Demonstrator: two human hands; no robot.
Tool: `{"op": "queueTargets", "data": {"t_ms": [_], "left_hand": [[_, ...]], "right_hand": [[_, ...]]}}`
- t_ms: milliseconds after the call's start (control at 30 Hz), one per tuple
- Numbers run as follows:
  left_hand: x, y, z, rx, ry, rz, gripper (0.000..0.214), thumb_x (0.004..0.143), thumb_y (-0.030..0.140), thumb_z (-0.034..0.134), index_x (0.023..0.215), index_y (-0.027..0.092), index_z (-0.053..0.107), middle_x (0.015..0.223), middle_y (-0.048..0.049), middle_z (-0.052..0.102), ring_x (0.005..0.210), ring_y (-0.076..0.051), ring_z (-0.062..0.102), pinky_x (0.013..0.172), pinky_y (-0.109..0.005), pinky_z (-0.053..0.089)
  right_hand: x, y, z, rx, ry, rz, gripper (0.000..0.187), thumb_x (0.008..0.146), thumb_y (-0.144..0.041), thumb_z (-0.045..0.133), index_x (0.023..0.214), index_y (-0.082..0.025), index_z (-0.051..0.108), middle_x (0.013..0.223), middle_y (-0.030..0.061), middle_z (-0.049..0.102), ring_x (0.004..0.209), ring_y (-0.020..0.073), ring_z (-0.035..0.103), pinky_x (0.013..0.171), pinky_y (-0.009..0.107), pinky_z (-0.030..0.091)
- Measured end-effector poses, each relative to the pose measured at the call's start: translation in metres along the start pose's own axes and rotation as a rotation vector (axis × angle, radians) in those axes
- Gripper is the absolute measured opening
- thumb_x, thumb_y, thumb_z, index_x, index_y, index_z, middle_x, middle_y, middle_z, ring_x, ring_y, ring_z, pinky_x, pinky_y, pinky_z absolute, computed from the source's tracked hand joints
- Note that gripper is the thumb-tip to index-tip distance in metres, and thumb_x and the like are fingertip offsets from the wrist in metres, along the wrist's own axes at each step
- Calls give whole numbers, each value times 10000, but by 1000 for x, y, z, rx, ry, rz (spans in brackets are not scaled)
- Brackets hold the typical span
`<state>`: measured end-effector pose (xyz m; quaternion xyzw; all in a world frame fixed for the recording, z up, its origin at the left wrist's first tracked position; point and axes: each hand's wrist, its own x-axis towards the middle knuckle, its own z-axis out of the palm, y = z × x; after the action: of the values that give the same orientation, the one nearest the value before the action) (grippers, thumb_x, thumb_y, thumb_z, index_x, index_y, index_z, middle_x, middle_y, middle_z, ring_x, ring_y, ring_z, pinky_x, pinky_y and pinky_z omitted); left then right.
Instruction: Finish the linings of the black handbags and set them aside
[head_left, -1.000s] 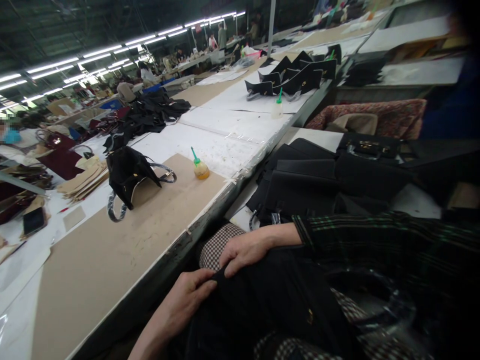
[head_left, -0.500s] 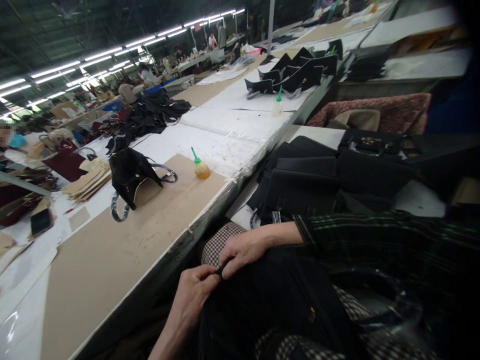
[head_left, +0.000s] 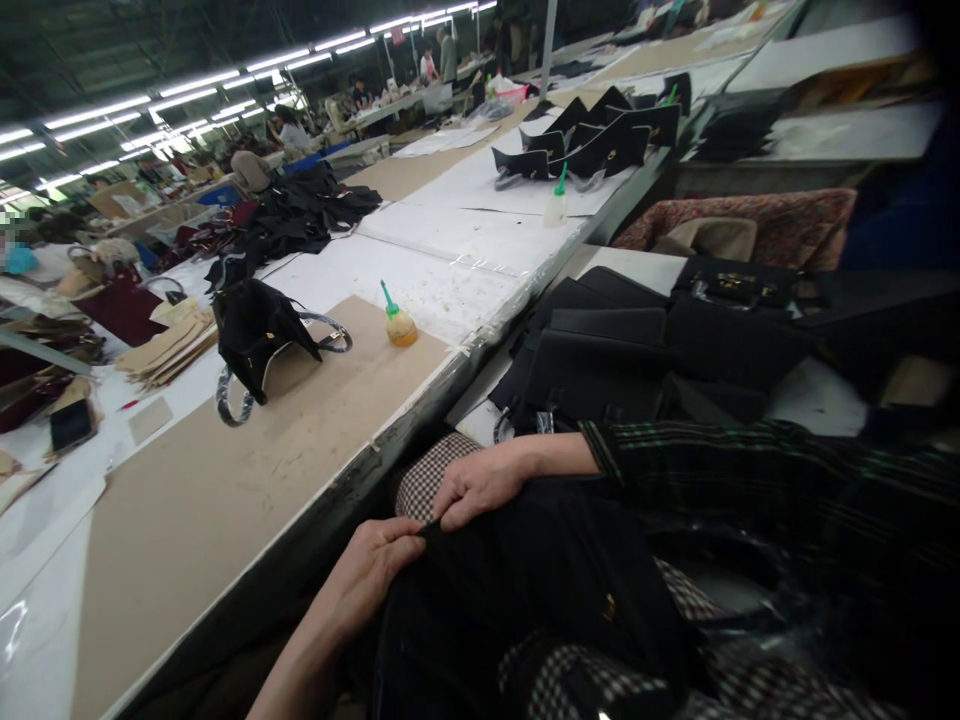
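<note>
Across my lap, over checked cloth [head_left: 427,485], lies a black handbag [head_left: 540,580] with a small gold fitting and a plastic-wrapped handle [head_left: 780,600]. My left hand [head_left: 379,560] pinches the bag's far edge between thumb and fingers. Close beside it, my right hand [head_left: 480,485] is closed on the same edge, its fingertips curled over the black material. The two hands nearly touch. Much of the bag's lower part is lost in shadow.
On the bench [head_left: 247,520] to my left stand another black bag [head_left: 262,335] and a glue bottle [head_left: 401,328] with a green nozzle. Black panels [head_left: 600,360] are stacked at right. Farther off are bag pieces [head_left: 592,135], a second bottle [head_left: 556,205] and a draped chair [head_left: 787,225].
My left hand has shifted slightly left and up along the bag's edge, opening a small gap from the right thumb. The right hand has moved a little, still gripping. The view has shifted slightly.
</note>
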<state>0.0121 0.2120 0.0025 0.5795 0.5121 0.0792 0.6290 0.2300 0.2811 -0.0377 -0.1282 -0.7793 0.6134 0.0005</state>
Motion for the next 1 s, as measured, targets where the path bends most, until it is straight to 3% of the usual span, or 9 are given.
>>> {"op": "queueTargets", "data": {"t_ms": [167,267,467,700,867,1000], "left_hand": [[-4,-8,-4,-83,-71,-14,230,825,271,553,878,131,728,758,-18,661,675,-151,540,635,-241,399],[-2,-10,-3,-124,-71,-89,268,800,323,591,923,129,729,738,-25,671,678,-170,579,630,-251,417],[-21,-1,-14,-43,-49,-180,250,682,351,720,774,118,727,653,-11,652,586,-155,546,561,-248,402],[-74,1,-3,-50,-28,-161,307,800,444,646,868,154,721,789,-28,683,758,-198,591,656,-250,443],[-81,-14,5,-99,32,-228,391,856,504,588,888,131,702,804,-32,675,693,-157,579,602,-224,424],[-80,-5,4,-20,89,-245,382,837,524,610,820,154,704,831,-22,693,785,-180,609,678,-228,462]], "right_hand": [[-9,4,1,-7,-40,36,250,909,-240,497,959,-87,688,823,26,670,806,151,579,756,226,426],[-7,0,1,-171,-22,105,241,903,-210,488,913,-80,690,809,46,669,758,154,561,725,244,415],[-9,-16,-5,-521,-37,342,312,897,-265,517,1018,-40,696,905,128,678,739,190,545,668,294,390],[-43,-28,-9,-283,-53,351,302,884,-265,529,1057,-71,683,959,87,693,810,187,602,720,271,429],[-65,-26,-4,-462,-17,373,371,921,-372,487,978,-71,698,867,106,688,751,200,592,669,283,411],[-72,-17,-2,-494,22,343,396,928,-420,483,912,-89,702,793,91,676,695,185,568,634,275,391]]}}
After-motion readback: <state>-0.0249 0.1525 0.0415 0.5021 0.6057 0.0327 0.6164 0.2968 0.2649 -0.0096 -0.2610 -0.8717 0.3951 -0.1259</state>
